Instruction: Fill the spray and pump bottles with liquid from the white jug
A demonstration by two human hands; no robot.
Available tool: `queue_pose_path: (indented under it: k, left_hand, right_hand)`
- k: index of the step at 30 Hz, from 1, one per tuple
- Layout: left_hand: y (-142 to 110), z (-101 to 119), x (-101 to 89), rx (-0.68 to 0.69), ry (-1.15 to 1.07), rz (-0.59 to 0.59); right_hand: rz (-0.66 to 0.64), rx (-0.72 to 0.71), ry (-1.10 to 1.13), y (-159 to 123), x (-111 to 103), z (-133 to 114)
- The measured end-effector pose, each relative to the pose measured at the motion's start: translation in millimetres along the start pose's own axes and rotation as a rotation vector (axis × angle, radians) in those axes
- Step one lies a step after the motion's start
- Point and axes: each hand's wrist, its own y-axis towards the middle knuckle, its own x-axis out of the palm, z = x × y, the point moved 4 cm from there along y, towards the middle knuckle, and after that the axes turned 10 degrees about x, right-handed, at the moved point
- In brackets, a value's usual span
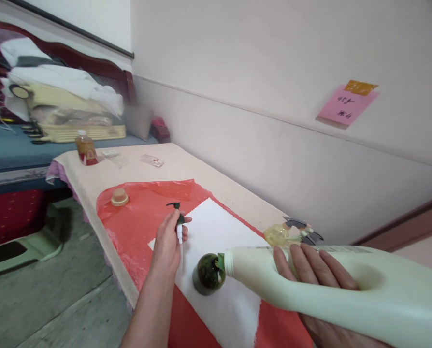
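My left hand [169,237] is closed around a black pump head [180,219], its white stem and dip tube hanging down. In my right hand [317,275] is a large pale green jug [266,275], gripped by its handle and tilted on its side. The jug's green spout [220,261] is at the mouth of a dark green bottle [206,278], which stands on a white cloth [234,290]. Whether liquid is flowing cannot be made out. A round cap [119,197] lies on the red plastic sheet [136,232] beyond my left hand.
An amber bottle [86,148] and small clear packets [151,160] sit farther back on the table [180,164]. By the wall is a yellowish clear object [277,234] with dark parts. A green stool [31,249] stands at left, and a pink note [348,105] hangs on the wall.
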Motion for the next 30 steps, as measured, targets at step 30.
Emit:
queue_pose_path:
  k: [30]
  left_hand:
    - [0.6, 1.4, -0.1, 0.014, -0.002, -0.001]
  right_hand:
    - [-0.021, -0.004, 0.066, 13.9, -6.9, 1.8]
